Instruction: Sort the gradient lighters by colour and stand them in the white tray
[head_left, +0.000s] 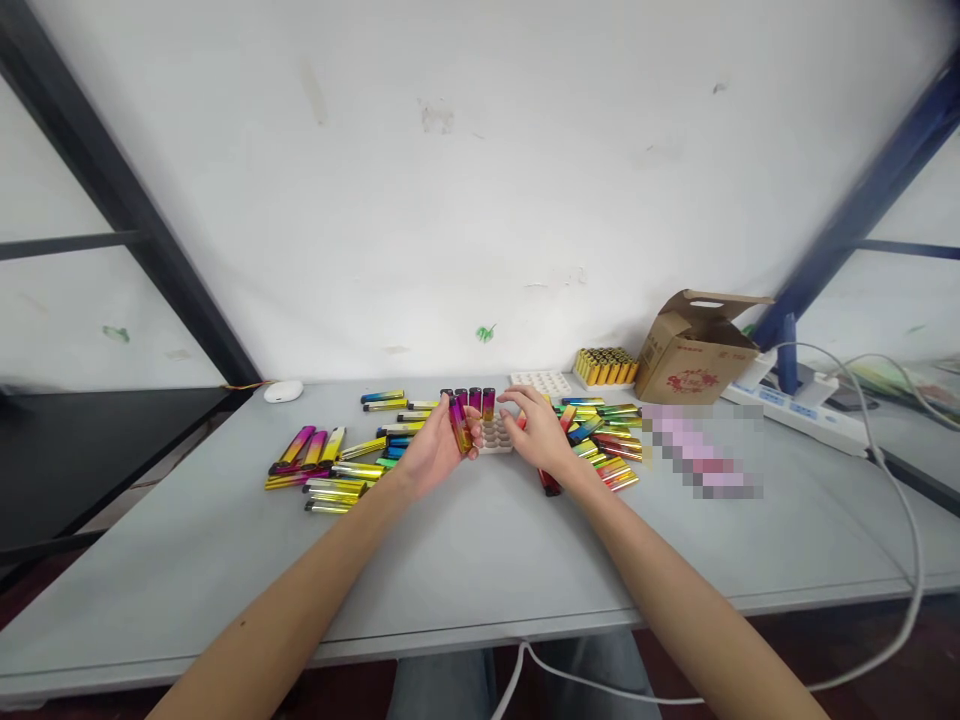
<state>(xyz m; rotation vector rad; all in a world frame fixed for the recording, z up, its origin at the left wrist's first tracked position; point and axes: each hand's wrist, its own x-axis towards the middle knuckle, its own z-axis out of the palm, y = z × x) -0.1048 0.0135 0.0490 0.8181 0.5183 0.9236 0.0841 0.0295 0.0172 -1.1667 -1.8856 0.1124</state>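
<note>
My left hand (435, 450) grips a lighter (459, 425) beside the tray (496, 437), where upright lighters (489, 404) line the back; my right hand (538, 428), fingers loosely parted, hovers opposite. Yellow lighters (602, 373) fill a rear tray (579, 378).

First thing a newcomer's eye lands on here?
Probably the shiny scattered lighters left and right on the grey table. Then the left hand, mid-frame, holding a purple-and-gold lighter. Behind, to the right: an open cardboard box beside upright yellow lighters.
</note>
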